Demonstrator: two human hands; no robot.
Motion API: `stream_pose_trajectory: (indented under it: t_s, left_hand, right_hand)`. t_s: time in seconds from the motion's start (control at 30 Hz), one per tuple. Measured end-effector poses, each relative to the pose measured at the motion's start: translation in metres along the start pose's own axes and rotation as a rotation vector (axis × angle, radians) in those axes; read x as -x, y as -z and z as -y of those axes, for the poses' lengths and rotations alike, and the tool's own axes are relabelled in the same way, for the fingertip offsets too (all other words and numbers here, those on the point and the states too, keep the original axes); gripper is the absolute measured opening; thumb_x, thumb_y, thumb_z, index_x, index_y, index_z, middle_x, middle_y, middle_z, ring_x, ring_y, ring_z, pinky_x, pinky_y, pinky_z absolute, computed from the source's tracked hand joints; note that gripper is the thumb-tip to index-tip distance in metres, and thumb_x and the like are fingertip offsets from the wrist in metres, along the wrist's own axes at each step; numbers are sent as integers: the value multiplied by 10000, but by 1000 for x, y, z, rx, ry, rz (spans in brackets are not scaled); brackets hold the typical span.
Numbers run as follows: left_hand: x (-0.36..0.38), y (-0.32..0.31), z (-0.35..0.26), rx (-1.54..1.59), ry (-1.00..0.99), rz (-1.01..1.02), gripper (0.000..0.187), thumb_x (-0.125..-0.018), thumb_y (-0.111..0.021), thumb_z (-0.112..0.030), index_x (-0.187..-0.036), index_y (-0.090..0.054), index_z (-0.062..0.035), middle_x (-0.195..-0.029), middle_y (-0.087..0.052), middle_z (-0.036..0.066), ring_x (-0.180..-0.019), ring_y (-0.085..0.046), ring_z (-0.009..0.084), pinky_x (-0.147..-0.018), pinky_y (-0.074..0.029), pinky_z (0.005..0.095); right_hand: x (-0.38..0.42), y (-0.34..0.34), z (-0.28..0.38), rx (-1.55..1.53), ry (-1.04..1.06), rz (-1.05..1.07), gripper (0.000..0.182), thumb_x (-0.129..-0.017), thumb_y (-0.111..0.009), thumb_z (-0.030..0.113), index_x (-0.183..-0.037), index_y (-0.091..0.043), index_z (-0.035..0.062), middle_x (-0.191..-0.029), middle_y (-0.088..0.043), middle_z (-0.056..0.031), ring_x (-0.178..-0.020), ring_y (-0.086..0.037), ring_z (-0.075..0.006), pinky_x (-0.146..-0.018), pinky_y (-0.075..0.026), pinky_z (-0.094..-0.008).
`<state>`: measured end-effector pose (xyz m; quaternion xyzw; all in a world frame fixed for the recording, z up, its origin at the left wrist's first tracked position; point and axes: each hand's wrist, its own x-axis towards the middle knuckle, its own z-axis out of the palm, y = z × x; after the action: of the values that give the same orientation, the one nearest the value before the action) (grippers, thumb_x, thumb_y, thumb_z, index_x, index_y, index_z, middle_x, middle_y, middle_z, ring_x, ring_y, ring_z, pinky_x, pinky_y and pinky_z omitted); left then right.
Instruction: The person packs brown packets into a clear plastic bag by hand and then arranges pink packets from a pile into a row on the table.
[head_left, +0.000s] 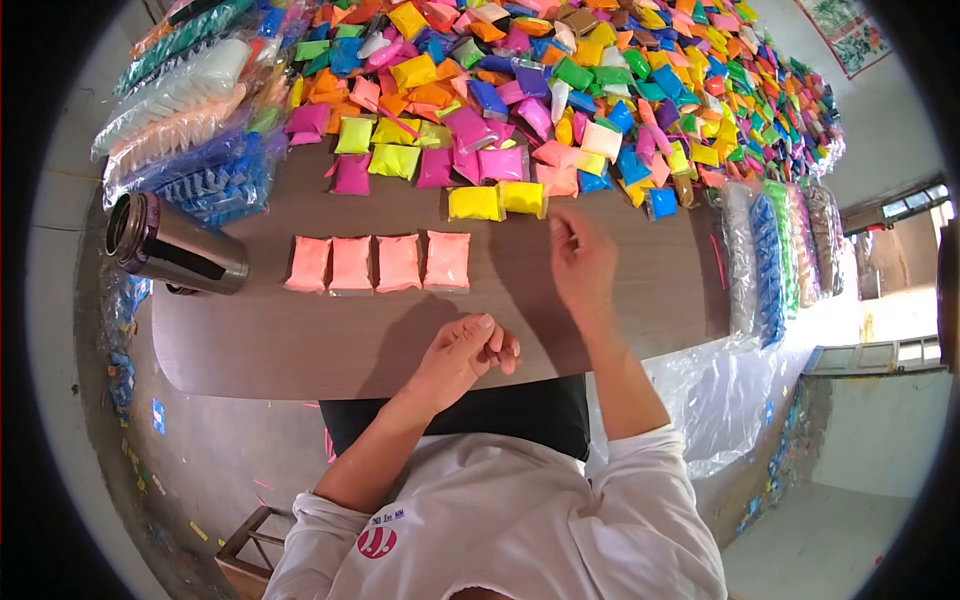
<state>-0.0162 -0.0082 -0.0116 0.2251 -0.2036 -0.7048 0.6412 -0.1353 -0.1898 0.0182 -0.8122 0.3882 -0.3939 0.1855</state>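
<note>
Several salmon-pink packets [398, 262] stand side by side in a row on the brown table [250, 345]. My left hand [470, 350] hovers at the table's front edge, below and right of that row. Its thumb rests on curled fingers, and nothing shows in them. My right hand [583, 255] is farther out to the right, fingers bent inward, with nothing visible in its grasp. Just left of its fingertips lies a yellow packet [523, 198], apart from them, with another yellow packet [475, 204] beside it.
A large heap of multicoloured packets [560, 75] covers the back of the table. At the left a steel flask [195, 250] lies on its side before stacked bagged packets [185, 90]. More bagged strips [768, 265] stand along the right edge. Clear plastic sheeting [715, 410] hangs below.
</note>
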Motion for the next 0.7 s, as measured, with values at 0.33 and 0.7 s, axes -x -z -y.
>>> stream_pose_trajectory:
  t_s: [0.33,0.7]
  left_hand:
    - [0,1,3,3,-25,-1,382,-1077,-445,-340,-847,-565,-61,-932,-648,139,-871,-627,207,-866,-490,368]
    - [0,1,3,3,8,-23,371,-1067,-469,-342,-840,-578,-70,-950,-637,130,-806,-626,195,-902,-506,395]
  right_hand:
    - [-59,-3,-44,377,305,171,382,-815,-657,43,-1197,-640,55,-1090,-646,-123,-1014,-589,-353,-860,-498,-468]
    - [-25,30,-57,-1062,-635,144,159,-975,-594,186,-1066,-642,65,-894,-656,-38,-765,-618,-144,-670,-497,-294]
